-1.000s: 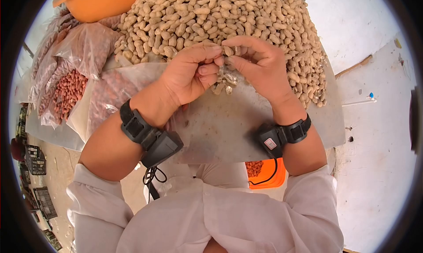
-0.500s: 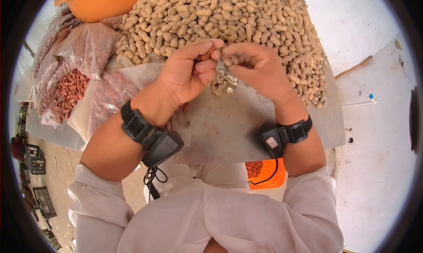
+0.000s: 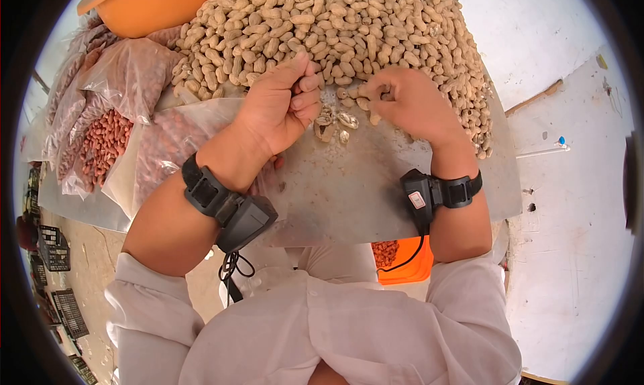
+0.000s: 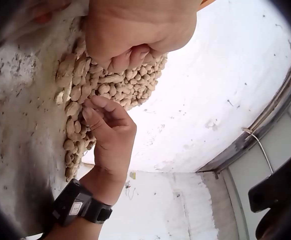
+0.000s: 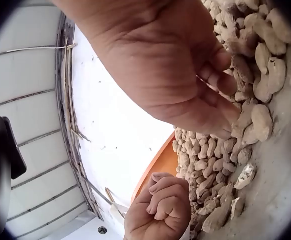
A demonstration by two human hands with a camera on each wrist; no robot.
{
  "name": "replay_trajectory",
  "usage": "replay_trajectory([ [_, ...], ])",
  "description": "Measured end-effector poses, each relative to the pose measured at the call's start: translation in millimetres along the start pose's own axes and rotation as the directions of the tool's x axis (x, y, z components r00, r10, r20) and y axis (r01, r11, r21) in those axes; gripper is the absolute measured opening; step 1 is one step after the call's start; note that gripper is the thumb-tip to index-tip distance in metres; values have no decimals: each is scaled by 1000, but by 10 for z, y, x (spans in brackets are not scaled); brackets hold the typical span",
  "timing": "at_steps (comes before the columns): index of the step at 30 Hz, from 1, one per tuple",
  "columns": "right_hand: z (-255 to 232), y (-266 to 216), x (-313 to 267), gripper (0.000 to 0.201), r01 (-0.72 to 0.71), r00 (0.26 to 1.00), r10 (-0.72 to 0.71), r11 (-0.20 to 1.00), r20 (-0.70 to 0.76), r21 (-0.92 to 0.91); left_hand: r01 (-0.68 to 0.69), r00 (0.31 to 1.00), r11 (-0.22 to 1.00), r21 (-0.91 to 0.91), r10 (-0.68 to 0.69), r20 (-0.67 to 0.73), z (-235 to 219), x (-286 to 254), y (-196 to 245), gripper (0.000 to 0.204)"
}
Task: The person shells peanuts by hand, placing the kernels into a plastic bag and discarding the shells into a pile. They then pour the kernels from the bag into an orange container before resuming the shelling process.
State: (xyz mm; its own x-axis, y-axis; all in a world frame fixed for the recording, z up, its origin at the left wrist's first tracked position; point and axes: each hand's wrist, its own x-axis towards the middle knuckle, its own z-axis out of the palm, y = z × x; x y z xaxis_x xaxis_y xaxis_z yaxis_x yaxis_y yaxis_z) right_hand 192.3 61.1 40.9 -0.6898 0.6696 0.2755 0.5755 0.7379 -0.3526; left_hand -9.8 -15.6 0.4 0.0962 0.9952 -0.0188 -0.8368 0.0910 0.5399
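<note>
1. The left hand (image 3: 276, 110) is at the near edge of the heap of peanuts (image 3: 329, 29), its fingers curled in toward the palm; whether anything lies inside is hidden, in the right wrist view too
2. The right hand (image 3: 422, 110) reaches down to a few loose peanuts (image 5: 262, 122) at the foot of the heap, fingers bent, thumb and forefinger at the nuts; I cannot tell whether they grip one
3. Between the hands, opened shells (image 3: 347, 120) lie on the bare metal-looking desk (image 3: 335, 197), with small pale crumbs too fine to make out
4. The heap's far side is cut off by the top of the head view, as is the orange basin (image 3: 154, 9)
5. At left, plastic bags (image 3: 127, 73) blur their contents; red kernels (image 3: 106, 143) show through one opening
6. The desk's edge partly hides an orange container (image 3: 414, 267) below, holding reddish pieces
</note>
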Motion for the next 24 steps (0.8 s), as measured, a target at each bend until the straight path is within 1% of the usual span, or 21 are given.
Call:
replay_trajectory([
  [1,27,1,8,17,4,999,-6,1000,-46,-30,-8,1000,1000,10,8,-7,5,0,-6,18],
  [4,120,65,30,16,17,996,-26,994,-85,-105,-12,998,999,42,14,-58,41,-3,-31,18],
  [5,137,66,40,17,35,998,-40,993,-45,-111,-8,997,999,54,12,-79,49,-3,-36,18],
  [7,161,58,57,21,70,997,-67,990,33,-121,18,999,997,70,-15,-43,12,10,-30,16],
  [10,120,22,63,18,-10,1000,10,998,10,-59,22,1000,994,108,-22,-9,6,16,-20,13],
  [11,110,5,70,18,-30,996,31,999,-78,18,18,1000,992,122,-18,-3,5,14,-19,12],
  [13,93,-35,71,17,-54,966,97,982,-241,179,12,1000,988,152,-13,3,7,2,-20,11],
  [14,82,-54,65,15,-11,952,129,921,-279,390,9,1000,986,168,-10,8,10,1,-25,11],
  [15,70,-74,61,14,44,936,169,814,-308,579,3,1000,978,208,-2,-4,17,-1,-34,13],
  [16,70,-89,56,13,107,920,213,668,-328,736,-3,1000,969,248,7,-16,25,-8,-50,15],
  [18,168,-143,73,13,168,935,230,383,-270,908,-26,999,953,301,36,-28,55,-26,-85,19],
  [19,217,-167,78,13,189,943,231,220,-240,957,-41,998,948,315,53,-30,81,-41,-100,21],
  [20,242,-183,74,13,135,960,213,210,-180,968,-55,997,942,331,70,-32,101,-54,-107,23],
  [22,286,-209,71,14,29,982,175,193,-64,981,-108,994,929,354,108,20,119,-72,-99,23],
  [23,314,-204,74,15,36,983,170,185,-68,982,-135,991,921,365,126,47,124,-77,-92,23],
  [24,346,-189,73,16,43,983,166,178,-73,983,-149,989,910,387,144,43,127,-75,-88,23],
])
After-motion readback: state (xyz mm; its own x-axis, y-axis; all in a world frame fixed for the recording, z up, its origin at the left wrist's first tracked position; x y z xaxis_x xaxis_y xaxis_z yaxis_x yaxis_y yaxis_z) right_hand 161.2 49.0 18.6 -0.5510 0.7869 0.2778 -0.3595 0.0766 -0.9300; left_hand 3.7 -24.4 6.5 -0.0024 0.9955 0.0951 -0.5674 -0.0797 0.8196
